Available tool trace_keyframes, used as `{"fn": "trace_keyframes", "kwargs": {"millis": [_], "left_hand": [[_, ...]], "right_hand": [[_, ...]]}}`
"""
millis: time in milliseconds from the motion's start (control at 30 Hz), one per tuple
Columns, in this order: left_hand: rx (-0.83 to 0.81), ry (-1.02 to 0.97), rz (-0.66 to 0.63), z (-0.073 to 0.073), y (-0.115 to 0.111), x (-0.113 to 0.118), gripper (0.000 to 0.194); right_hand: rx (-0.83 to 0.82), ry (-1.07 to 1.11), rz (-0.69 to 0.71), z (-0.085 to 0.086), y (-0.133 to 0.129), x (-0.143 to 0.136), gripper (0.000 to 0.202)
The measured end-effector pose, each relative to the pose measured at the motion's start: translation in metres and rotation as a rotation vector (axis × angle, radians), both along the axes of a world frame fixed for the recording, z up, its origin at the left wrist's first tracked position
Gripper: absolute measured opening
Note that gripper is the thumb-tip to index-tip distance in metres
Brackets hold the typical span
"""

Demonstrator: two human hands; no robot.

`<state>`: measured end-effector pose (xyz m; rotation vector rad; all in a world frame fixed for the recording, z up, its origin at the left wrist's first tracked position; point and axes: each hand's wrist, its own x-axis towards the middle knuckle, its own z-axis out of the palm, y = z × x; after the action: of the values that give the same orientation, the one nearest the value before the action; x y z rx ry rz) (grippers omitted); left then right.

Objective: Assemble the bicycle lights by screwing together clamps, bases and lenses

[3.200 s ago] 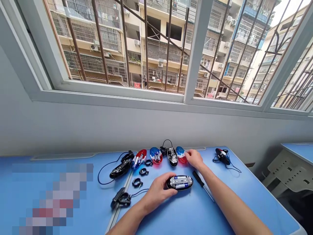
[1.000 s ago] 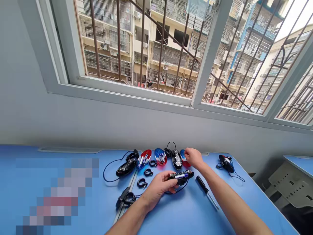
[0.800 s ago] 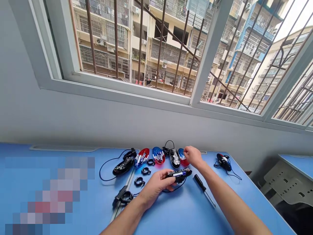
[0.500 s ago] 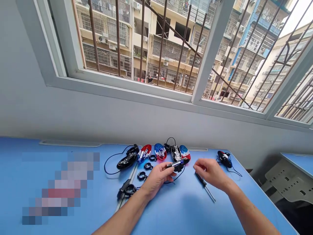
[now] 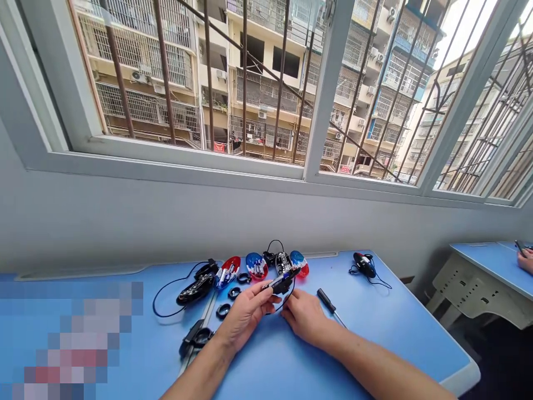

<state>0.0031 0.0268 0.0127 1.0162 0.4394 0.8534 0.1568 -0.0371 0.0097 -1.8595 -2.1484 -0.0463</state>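
My left hand (image 5: 252, 311) grips a black oval casing (image 5: 287, 276) with blue-and-black batteries lying along its open side. A thin black cable (image 5: 293, 289) curves down from it. Close by on the right is my right hand (image 5: 307, 316), its fingers bent together beside the cable; the fingertips are partly hidden, and what they hold does not show. A screwdriver (image 5: 327, 301) with a black handle rests on the blue table to the right of that hand. Behind my hands are a blue-and-red oval shell (image 5: 256, 265), another such shell (image 5: 299, 263) and an open black casing (image 5: 283, 262).
Left of my hands lie several black ring clamps (image 5: 224, 311), a red-and-blue shell with batteries (image 5: 227, 273) and a black oval unit (image 5: 197, 289) with a looped cable. A wired unit (image 5: 364, 265) sits far right. Another person's hand (image 5: 526, 260) shows at a neighbouring table (image 5: 470, 253).
My right hand has moved left, from above the screwdriver to beside the cable under the casing. The left hand keeps the casing. The view has turned right.
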Motion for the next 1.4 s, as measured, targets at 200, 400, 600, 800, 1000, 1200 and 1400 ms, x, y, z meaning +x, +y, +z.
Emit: {"fn": "trace_keyframes", "kwargs": {"millis": [200,400,600,800,1000,1200,1400], "left_hand": [[-0.007,0.032,0.019,-0.001,0.000,0.000,0.040],[0.058,0.163,0.046,-0.009,0.001,0.008,0.049],[0.177,0.280,0.071,-0.013,-0.001,0.012,0.042],[0.171,0.324,0.032,-0.013,0.002,0.013,0.041],[0.153,0.327,0.036,-0.021,0.006,0.016,0.046],[0.175,0.256,0.052,-0.021,0.003,0.014,0.048],[0.206,0.245,-0.012,-0.009,-0.003,0.012,0.048]], "right_hand": [[0.019,-0.030,-0.050,-0.004,-0.008,0.026,0.007],[0.088,0.013,-0.269,0.021,0.019,0.070,0.016],[0.078,0.024,-0.304,0.032,0.067,0.069,0.015],[0.018,0.014,-0.294,0.028,0.086,0.059,0.015],[0.030,0.099,-0.269,0.037,0.079,0.061,0.019],[0.026,0.311,-0.106,0.046,0.033,0.069,0.021],[-0.142,0.556,0.120,0.022,-0.014,0.077,0.062]]}}
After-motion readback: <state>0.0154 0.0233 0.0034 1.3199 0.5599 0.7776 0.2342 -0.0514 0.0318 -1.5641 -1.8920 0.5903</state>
